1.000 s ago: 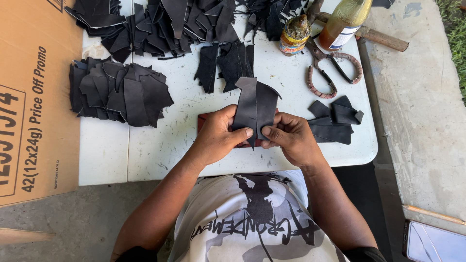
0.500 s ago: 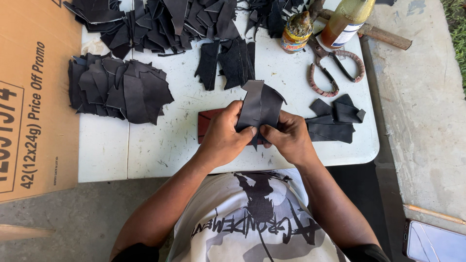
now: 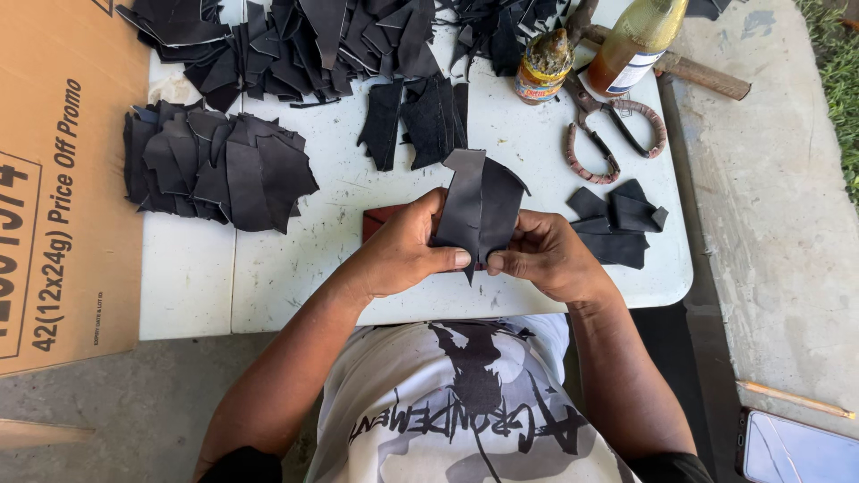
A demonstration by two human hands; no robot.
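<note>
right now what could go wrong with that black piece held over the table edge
Both hands, left hand and right hand, pinch only the lower end of the black leather piece, so its loose upper part could flop or slip from the grip. The glass bottle and small jar stand near the scissors; reaching for them might tip either one.
</note>
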